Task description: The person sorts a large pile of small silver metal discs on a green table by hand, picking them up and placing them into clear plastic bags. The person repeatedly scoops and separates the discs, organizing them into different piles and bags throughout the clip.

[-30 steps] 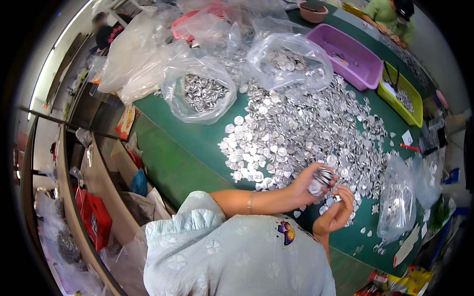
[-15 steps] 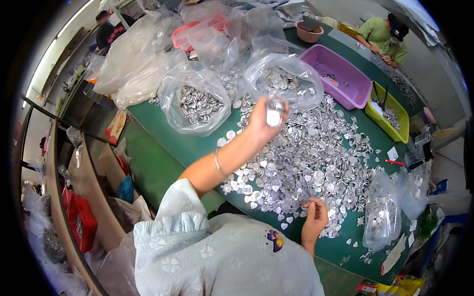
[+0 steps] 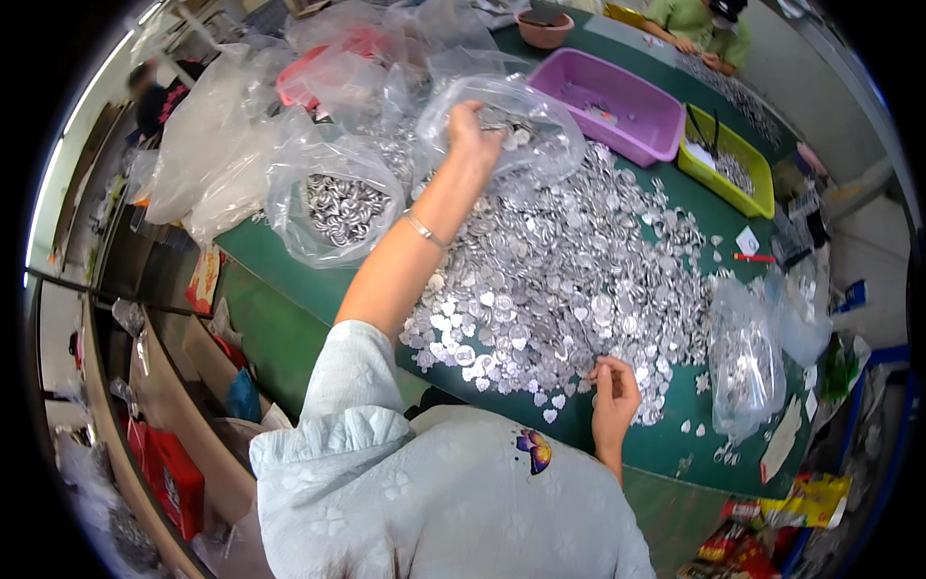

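A wide heap of small silver heart-shaped and round pieces (image 3: pixel 569 261) covers the green table (image 3: pixel 280 280). My left arm stretches far out over the heap. My left hand (image 3: pixel 470 130) is at the mouth of a clear plastic bag (image 3: pixel 540 145) that holds more silver pieces, and its fingers point down into the bag, hidden from me. My right hand (image 3: pixel 612 386) rests at the near edge of the heap, fingertips pinched on a silver piece there.
A second clear bag of silver pieces (image 3: pixel 338 203) lies left of my arm, a smaller one (image 3: pixel 745 362) at the right. A purple tray (image 3: pixel 627 101) and a yellow-green tray (image 3: pixel 733 164) stand beyond. Another person in green (image 3: pixel 690 24) works at the far end.
My left hand rose from the near edge of the heap with a stack of silver pieces and reached out to the clear bag. My right hand stayed at the near edge.
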Available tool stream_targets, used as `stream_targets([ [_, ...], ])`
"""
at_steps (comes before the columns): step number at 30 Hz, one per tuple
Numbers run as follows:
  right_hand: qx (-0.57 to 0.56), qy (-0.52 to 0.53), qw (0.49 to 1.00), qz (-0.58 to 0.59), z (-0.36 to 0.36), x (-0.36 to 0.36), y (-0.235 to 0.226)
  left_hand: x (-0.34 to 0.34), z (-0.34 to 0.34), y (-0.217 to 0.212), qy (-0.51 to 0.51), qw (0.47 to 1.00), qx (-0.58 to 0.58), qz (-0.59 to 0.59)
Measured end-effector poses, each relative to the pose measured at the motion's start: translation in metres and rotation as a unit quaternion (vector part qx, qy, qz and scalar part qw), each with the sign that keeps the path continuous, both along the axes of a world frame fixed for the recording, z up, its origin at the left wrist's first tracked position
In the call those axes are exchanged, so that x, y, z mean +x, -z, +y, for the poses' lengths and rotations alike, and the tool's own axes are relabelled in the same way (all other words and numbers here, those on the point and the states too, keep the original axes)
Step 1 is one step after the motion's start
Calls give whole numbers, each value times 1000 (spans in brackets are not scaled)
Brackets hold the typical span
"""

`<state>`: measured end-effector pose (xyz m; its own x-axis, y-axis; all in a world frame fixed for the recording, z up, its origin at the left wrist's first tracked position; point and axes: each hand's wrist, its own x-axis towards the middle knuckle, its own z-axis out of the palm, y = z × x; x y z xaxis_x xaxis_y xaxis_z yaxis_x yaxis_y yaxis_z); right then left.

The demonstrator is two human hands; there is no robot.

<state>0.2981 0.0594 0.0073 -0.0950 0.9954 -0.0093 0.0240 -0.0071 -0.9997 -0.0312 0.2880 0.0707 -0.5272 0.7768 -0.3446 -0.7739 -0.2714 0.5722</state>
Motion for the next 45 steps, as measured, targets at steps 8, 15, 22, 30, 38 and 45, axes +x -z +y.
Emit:
stream_targets([
  [8,43,110,989,-93,4,39,8,62,-120,-9,260,909,101,310],
  [15,191,2,935,-298,-3,23,-1,122,-211,49,344,491,101,794],
  [22,241,-98,879,-400,5,-8,9,116,-220,64,217,478,85,847],
  [30,214,-22,883,-418,3,3,13,114,-234,62,174,504,10,846],
  [38,183,5,937,-299,7,14,12,145,-227,74,255,443,44,858],
  [45,-80,80,991,76,8,26,3,143,-223,72,275,479,75,830],
])
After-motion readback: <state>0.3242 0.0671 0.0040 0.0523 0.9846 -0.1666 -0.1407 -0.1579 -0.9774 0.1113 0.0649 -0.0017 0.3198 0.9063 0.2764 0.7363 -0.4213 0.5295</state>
